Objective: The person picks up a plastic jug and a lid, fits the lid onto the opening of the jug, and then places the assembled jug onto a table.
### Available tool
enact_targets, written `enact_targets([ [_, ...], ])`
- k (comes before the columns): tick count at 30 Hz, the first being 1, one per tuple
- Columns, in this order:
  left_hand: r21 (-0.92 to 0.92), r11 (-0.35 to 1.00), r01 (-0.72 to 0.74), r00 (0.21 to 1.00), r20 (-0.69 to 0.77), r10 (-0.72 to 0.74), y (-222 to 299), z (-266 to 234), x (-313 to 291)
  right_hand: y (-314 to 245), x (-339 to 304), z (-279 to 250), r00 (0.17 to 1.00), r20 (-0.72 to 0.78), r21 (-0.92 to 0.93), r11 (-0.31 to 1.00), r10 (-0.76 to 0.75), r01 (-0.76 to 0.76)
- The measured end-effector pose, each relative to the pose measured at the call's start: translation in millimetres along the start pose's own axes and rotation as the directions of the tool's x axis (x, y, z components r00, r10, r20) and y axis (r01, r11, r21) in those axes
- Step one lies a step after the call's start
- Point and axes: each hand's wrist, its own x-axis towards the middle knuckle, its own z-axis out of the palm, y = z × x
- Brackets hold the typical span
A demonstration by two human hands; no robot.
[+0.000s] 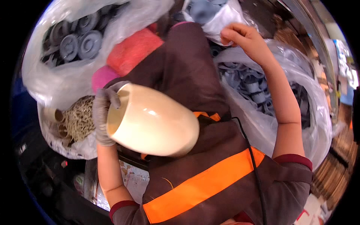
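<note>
A glossy cream plastic container [157, 120], rounded like a tall bucket or vase, lies tilted across my lap with its open end toward the left. My left hand [103, 112], in a grey glove, grips its rim, thumb over the edge near the mouth. My bare right hand [243, 39] is raised at the upper right, away from the container, above the edge of a white bag [228, 18] with grey parts. Its fingers are curled together; whatever they may hold is too small or hidden to make out.
At the upper left, a clear plastic bag [41, 88] holds round grey parts [90, 44]. Below it, a white sack [84, 150] contains thin beige pieces [79, 118]. Another clear bag [318, 131] of grey scraps stands at my right. A black cable [256, 176] runs down my apron.
</note>
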Motion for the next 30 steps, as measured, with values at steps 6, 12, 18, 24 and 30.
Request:
enact_targets([
  [6, 0.168, 0.984, 0.052, 0.957, 0.273, -0.098, -9, 17, 46, 220, -117, -40, 0.624, -0.085, -0.573, 0.474, 0.777, -0.668],
  [12, 0.236, 0.951, -0.198, 0.909, 0.408, 0.089, -22, 11, 49, 339, -208, -17, 0.819, -0.218, -0.953, 0.065, 0.531, -0.296],
  [18, 0.143, 0.978, -0.150, 0.917, 0.391, 0.083, -15, 22, 46, 315, -171, -30, 0.621, 0.028, -0.944, 0.226, 0.783, -0.242],
  [24, 0.053, 0.992, 0.116, 0.938, 0.323, -0.127, 1, 48, 54, 224, -123, -60, 0.791, 0.229, -0.278, 0.817, 0.567, -0.505],
  [30, 0.040, 0.944, 0.327, 0.837, 0.452, -0.309, 10, 75, 92, 21, -43, -64, 0.959, 0.167, 0.066, 0.968, 0.229, -0.243],
])
